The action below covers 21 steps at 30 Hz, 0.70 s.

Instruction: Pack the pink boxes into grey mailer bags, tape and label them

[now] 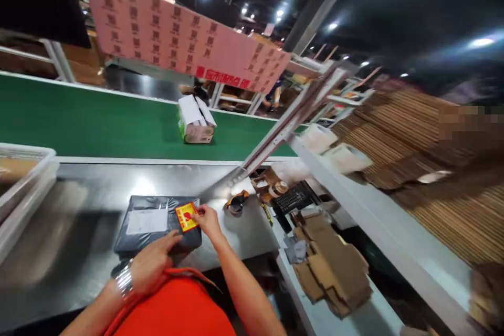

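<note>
A dark plastic-wrapped parcel (pixel 157 241) lies flat on the metal bench in front of me, with a white label (pixel 147 221) on its upper face. At the label's right is a yellow and red sticker (pixel 183 217), flat against the wrap. My right hand (pixel 209 223) pinches the right edge of this sticker between thumb and fingers. With fingers stretched out, my left hand (pixel 153 262) rests at the near edge of the parcel; it holds nothing that I can see. A silver band circles that wrist.
Beyond the metal bench (pixel 98 181) runs a green conveyor belt (pixel 79 121) carrying a white-topped box (pixel 197 121). A black and orange handheld device (pixel 237 202) stands right of the parcel. Right lie a keyboard (pixel 293 199) and flattened cardboard (pixel 334 257); left is a white crate (pixel 35 189).
</note>
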{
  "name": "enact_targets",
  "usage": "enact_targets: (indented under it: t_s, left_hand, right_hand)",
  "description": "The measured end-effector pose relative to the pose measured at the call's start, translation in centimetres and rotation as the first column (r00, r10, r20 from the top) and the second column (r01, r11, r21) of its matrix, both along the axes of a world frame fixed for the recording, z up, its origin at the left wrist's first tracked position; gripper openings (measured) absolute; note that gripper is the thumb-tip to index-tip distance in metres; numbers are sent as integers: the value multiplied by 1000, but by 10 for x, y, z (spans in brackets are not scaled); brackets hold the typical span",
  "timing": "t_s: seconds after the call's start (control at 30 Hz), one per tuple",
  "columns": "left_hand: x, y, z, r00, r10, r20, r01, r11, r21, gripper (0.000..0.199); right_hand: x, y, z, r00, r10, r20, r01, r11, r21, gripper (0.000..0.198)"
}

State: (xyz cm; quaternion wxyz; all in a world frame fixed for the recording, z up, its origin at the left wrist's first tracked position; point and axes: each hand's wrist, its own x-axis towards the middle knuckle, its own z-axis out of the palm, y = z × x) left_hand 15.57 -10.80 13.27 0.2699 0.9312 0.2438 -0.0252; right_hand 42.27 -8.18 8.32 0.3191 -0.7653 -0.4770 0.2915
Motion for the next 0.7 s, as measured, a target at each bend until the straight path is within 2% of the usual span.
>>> enact_targets:
  t_s: [0.1,0.2,0.4,0.47,0.53,0.6,0.63,0.7]
  left_hand:
    - [15,15,6,996,17,-83,-23,997,-67,24]
    - [30,20,0,987,50,-150,-55,998,-33,27]
    - [48,21,-45,976,104,-191,-94,994,62,40]
    - [51,24,-54,976,96,-196,-84,994,72,47]
    - [52,24,-55,969,93,-227,-83,995,57,58]
    - [54,23,-49,951,116,-286,-112,993,29,76]
    - [55,23,-45,950,129,-285,-126,992,28,81]
    - [55,25,-33,963,128,-236,-120,992,48,79]
  right_hand:
    - [0,3,0,998,44,39,-42,998,-44,20]
    - [-5,-2,8,991,55,119,-50,998,-48,20]
    - [-1,-1,13,929,160,332,-121,983,-135,28]
    - [8,2,13,912,141,384,-91,985,-145,41]
    - [15,0,11,894,92,438,-49,993,-108,54]
    - [19,-5,3,885,63,462,-66,998,-11,61]
    - [18,-6,-4,886,77,456,-109,993,46,64]
    - [13,-3,-25,889,165,427,-247,959,143,74]
